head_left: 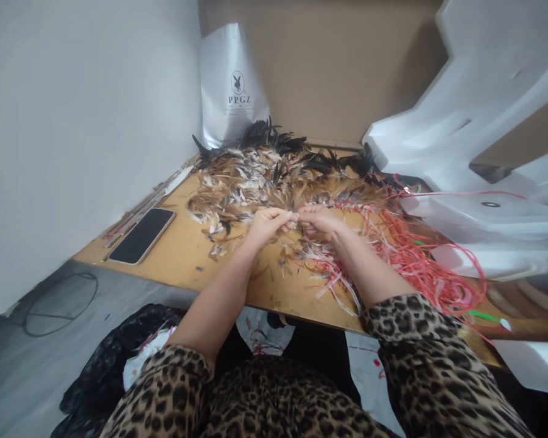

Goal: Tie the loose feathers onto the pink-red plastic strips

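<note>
My left hand (267, 224) and my right hand (318, 220) meet fingertip to fingertip over the middle of a wooden board (182, 255). Together they pinch something small between them, seemingly a feather; it is too small to tell for sure. A broad pile of brown, white and black feathers (265, 176) spreads just beyond the hands. A tangle of red and white strings (406, 255) lies under and to the right of my right forearm. Both sleeves are leopard print.
A black phone (141, 235) lies face up on the board's left side, beside thin metal rods near the white wall. A silver bag (228, 85) stands at the back. White foam pieces (484, 109) crowd the right. A black plastic bag (105, 371) sits below the board.
</note>
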`<state>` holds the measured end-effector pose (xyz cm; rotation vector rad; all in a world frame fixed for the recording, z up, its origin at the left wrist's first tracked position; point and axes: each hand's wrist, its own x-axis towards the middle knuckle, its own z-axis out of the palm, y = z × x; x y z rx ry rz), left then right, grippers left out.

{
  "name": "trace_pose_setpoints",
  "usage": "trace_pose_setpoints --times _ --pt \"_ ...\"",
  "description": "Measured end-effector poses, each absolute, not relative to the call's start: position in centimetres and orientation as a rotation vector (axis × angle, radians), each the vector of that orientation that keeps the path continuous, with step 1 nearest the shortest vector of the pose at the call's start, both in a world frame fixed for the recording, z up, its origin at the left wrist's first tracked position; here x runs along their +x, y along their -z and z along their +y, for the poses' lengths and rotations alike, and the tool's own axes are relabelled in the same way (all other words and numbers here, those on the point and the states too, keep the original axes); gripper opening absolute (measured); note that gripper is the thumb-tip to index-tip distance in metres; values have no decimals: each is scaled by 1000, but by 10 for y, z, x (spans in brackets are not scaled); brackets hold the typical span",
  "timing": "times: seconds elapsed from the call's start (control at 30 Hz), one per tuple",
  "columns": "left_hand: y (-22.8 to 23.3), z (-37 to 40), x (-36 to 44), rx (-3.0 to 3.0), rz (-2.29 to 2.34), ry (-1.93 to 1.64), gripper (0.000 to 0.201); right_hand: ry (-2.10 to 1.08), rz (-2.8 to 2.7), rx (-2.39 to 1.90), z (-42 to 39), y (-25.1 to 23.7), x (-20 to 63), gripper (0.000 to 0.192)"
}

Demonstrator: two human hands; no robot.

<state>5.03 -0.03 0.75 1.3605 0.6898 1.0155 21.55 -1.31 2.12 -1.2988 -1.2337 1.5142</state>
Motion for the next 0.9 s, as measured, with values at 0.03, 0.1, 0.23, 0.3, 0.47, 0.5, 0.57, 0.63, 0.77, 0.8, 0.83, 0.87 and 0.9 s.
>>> trace_pose_setpoints --times 0.03,0.1,0.23,0.3,0.47,0.5,0.57,0.63,0.77,0.8,0.83,0.87,0.9 --pt "-6 1 51 1388 704 -1014 31 -1434 -1301 -1361 -13 -22 217 26" --pt "-2 2 53 1418 727 -989 30 -1254 -1504 -1463 -13 -23 220 21" --pt "7 5 57 1435 808 -871 24 -923 -1896 -1608 -12 -20 225 17" --pt "11 6 58 1416 858 -849 19 -828 -1968 -1670 -11 -19 227 17" --pt "15 8 60 1376 930 -878 18 -900 -1925 -1613 -12 -23 229 25" --pt "15 8 60 1373 943 -885 20 -927 -1900 -1592 -12 -24 228 27" --pt "16 8 60 1391 964 -888 23 -948 -1864 -1554 -14 -26 224 29" --pt "15 7 60 1450 982 -890 23 -941 -1842 -1511 -14 -27 220 32" --pt "14 7 57 1555 991 -912 22 -962 -1713 -1406 -12 -26 218 36" --pt "13 7 56 1561 976 -911 23 -974 -1664 -1379 -12 -27 219 36" --pt "13 7 56 1560 956 -907 24 -983 -1627 -1348 -12 -27 221 35" --pt "13 7 55 1553 934 -901 25 -988 -1613 -1317 -12 -28 223 34" --pt "13 7 55 1543 913 -894 25 -989 -1626 -1290 -12 -28 226 33"
